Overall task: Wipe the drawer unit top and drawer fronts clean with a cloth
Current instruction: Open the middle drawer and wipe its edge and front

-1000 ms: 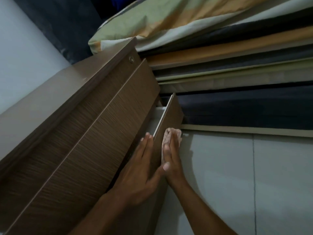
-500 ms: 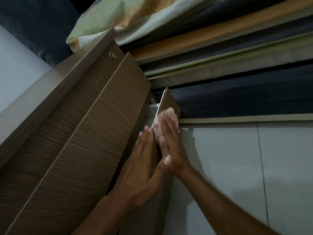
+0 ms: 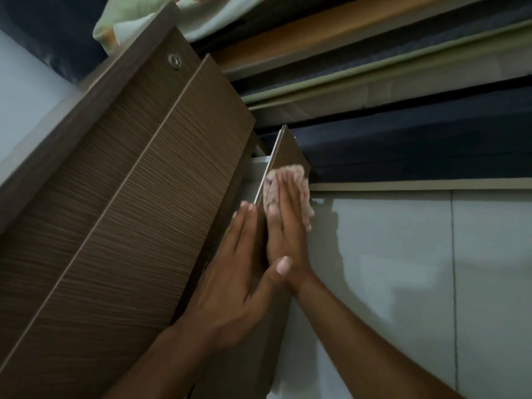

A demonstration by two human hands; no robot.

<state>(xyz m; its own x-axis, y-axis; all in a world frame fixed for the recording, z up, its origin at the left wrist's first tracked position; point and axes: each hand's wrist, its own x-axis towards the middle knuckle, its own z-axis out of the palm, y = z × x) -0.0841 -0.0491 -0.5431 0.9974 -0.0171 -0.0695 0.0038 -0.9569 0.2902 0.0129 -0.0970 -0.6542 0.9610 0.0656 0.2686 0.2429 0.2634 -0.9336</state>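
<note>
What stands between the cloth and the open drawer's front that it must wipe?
Nothing visible. The right hand presses the cloth straight onto the drawer front; the left hand lies along the panel's top edge, beside them.

Matt brown wood-grain drawer fronts (image 3: pixel 161 214), nubbly pink cloth (image 3: pixel 293 180) — glossy pale floor tiles (image 3: pixel 403 269), metal lock (image 3: pixel 174 60)

No legible txt anywhere.

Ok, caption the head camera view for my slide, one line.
Right hand presses a pink cloth on the pulled-out drawer front; left hand lies flat against its back.
</note>
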